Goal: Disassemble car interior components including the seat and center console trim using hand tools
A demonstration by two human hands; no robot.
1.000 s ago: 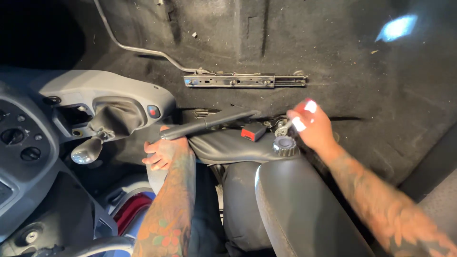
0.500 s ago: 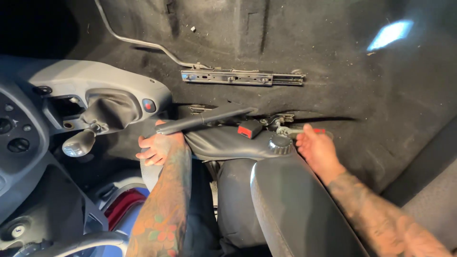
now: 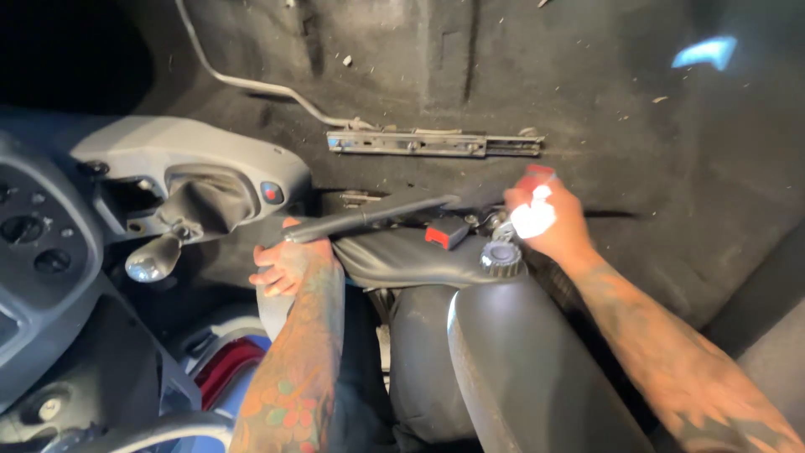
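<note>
Setting: stripped car cabin, dark grey carpeted floor littered with crumbs, a bare metal seat rail bolted across it.
Left hand: grip closed around the front end of the long black handbrake lever, just beside the grey centre console and the chrome-topped gear knob.
Right hand: at the lever's rear base, near the black seat-belt buckle with red button and a ribbed round knob; sunlight washes it out, so I cannot tell whether its grip is closed.
Handling: the lever looks rigid and pivoted, likely stiff; best held at its smooth front end.
Foreground: dark leather seat back.
</note>
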